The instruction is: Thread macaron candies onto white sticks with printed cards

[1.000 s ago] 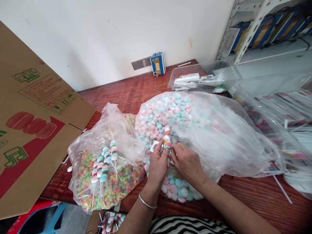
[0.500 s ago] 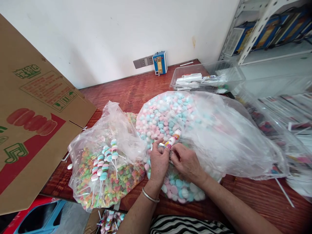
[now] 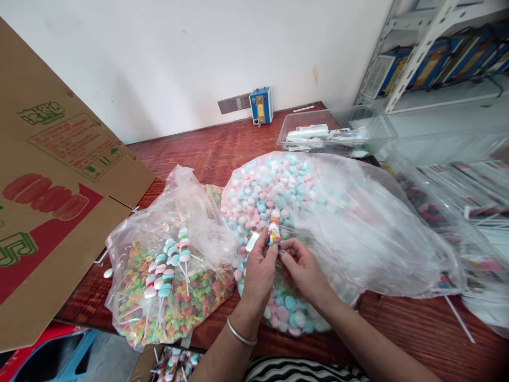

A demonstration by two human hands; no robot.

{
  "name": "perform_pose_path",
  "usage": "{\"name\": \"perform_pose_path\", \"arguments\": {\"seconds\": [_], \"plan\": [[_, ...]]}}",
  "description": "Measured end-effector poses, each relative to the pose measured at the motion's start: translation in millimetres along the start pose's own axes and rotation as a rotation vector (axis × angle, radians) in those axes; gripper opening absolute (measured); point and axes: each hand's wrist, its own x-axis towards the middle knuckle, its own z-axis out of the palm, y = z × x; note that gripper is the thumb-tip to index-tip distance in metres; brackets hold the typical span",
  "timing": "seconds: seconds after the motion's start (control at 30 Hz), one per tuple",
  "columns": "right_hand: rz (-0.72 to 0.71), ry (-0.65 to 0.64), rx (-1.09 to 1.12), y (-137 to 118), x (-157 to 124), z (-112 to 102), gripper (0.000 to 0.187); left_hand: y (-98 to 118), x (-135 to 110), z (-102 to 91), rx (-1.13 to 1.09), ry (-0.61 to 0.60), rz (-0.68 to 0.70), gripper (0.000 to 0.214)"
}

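One wrapped candy stick (image 3: 274, 228): held over the bag of pastel candies (image 3: 350, 228), towards the tabletop's (image 3: 191, 148) front edge; long axis running from the fingers towards the back edge.
Left hand (image 3: 260, 268): nearer, thumb and fingers clamped on the lower end.
Right hand (image 3: 304, 268): fingertips drawn together at that end; whether gripping, cannot tell.
Unwrapped skewers (image 3: 167, 275): on the gummy-ring bag (image 3: 204, 297), front edge, left.
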Motion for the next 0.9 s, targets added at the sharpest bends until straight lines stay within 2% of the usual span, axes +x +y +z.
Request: {"name": "perform_pose_path", "arguments": {"seconds": [0.1, 0.17, 0.23, 0.33, 0.47, 0.57, 0.67, 0.77, 0.9], "plan": [[-0.212, 0.09, -0.304, -4, 0, -6, 0.024, 2, 2, -0.9, 0.137, -0.008, 0.054, 0.045], [-0.414, 0.102, -0.562, -7, 1, -10, 0.029, 6, 1, -0.9, 0.24, 0.014, 0.102, 0.046], [-0.53, 0.081, -0.697, -8, 3, -12, 0.029, 11, -1, -0.6, 0.33, 0.022, 0.18, 0.047], [-0.546, 0.091, -0.719, -8, 5, -13, 0.025, 16, -5, 0.4, 0.389, -0.012, 0.259, 0.048], [-0.63, 0.155, -0.837, -4, 5, -14, 0.019, 15, -5, 1.4, 0.338, -0.026, 0.26, 0.042], [-0.729, 0.185, -0.954, 0, 6, -16, 0.019, 11, -4, 1.6, 0.246, -0.014, 0.221, 0.038], [-0.769, 0.196, -0.978, 3, 8, -18, 0.02, 8, -3, 1.3, 0.199, -0.026, 0.144, 0.039], [-0.777, 0.223, -0.976, 0, 11, -19, 0.021, 8, -1, 0.5, 0.161, -0.052, 0.07, 0.04], [-0.74, 0.25, -0.921, -13, 12, -19, 0.017, 14, 4, 0.1, 0.161, -0.086, 0.093, 0.041]]}}
